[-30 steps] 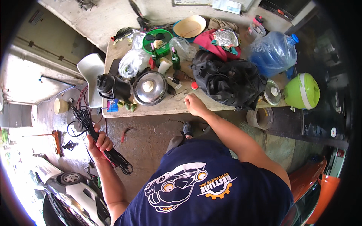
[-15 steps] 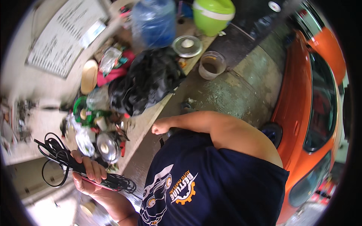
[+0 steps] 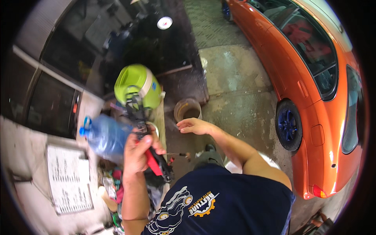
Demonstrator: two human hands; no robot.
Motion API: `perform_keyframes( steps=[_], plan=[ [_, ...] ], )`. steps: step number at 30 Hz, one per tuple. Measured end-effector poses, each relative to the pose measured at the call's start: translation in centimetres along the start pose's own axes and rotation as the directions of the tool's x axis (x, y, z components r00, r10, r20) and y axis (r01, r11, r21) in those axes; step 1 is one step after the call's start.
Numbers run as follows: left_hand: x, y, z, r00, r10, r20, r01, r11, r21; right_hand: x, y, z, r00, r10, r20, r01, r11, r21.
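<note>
My left hand is raised over the bench and closed around a bundle of coiled black cable with a black and red part at its lower end. Motion smears the bundle, so its exact kind is unclear. Behind it stand a lime-green drink cooler and a large blue water bottle, both partly covered. My right hand hangs empty with its fingers apart, just in front of a cloudy plastic bucket on the floor.
An orange car stands along the right side. Dark glass panels rise at the far left. Below the bottle, a sheet with writing hangs on the wall. Cluttered items lie on the bench, partly hidden by my left arm.
The view has swung leftward, bringing the cooler and dark panels inward. My left hand has lifted the cable bundle in front of the cooler. My right hand has gone from curled to open.
</note>
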State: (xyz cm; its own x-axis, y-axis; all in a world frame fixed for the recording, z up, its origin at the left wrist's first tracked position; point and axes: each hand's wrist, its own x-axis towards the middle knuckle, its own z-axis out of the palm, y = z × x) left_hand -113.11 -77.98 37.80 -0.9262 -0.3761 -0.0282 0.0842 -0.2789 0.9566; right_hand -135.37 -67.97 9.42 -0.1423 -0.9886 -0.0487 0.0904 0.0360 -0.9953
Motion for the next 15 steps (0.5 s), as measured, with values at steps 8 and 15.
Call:
perform_keyframes(
  steps=[8,15],
  plan=[
    [28.0,-9.1,11.8,0.926,-0.229,0.301,0.219,0.973,0.066,-7.4,-5.8,-15.8,0.909,-0.32,-0.266,0.336,0.942,0.016],
    [47.2,-18.2,20.8,0.784,-0.458,0.42,0.488,0.872,0.041,-12.3,0.8,-26.3,0.932,0.03,-0.361,0.162,0.856,0.491]
  ],
)
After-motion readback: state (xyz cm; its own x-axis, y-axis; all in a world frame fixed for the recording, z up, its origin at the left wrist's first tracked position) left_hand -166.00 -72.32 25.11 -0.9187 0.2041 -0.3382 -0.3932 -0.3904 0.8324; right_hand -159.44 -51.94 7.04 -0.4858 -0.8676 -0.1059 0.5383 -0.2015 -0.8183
